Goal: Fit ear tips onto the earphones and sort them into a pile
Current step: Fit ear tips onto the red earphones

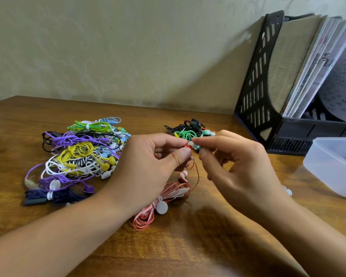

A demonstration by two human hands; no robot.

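Red-and-white cable trails down from my fingers at the centre of the frame, where my left hand (pixel 158 156) pinches the red earbud (pixel 188 145) between thumb and forefinger, the other fingers curled loosely behind. My right hand (pixel 240 162) meets it from the right, thumb and forefinger closed narrowly on a small white ear tip (pixel 191 144) that touches the bud (whether it is seated or only resting against it, I cannot tell). Below my hands the second red earbud (pixel 183 175) hangs near the wooden table (pixel 188 246), and the bundled red cord (pixel 154 210) lies lower centre, held by a white tie.

At centre left a pile of earphones (pixel 78 156) sprawls in purple, yellow, green, white, blue and black. A smaller heap (pixel 188 129) of green and black earphones sits just above my fingertips. At the right edge of the frame stands a translucent plastic box (pixel 332 166), and between it and my right wrist lies a loose white ear tip (pixel 288 191). In the upper right a black file rack (pixel 256 86) holds papers against the wall.
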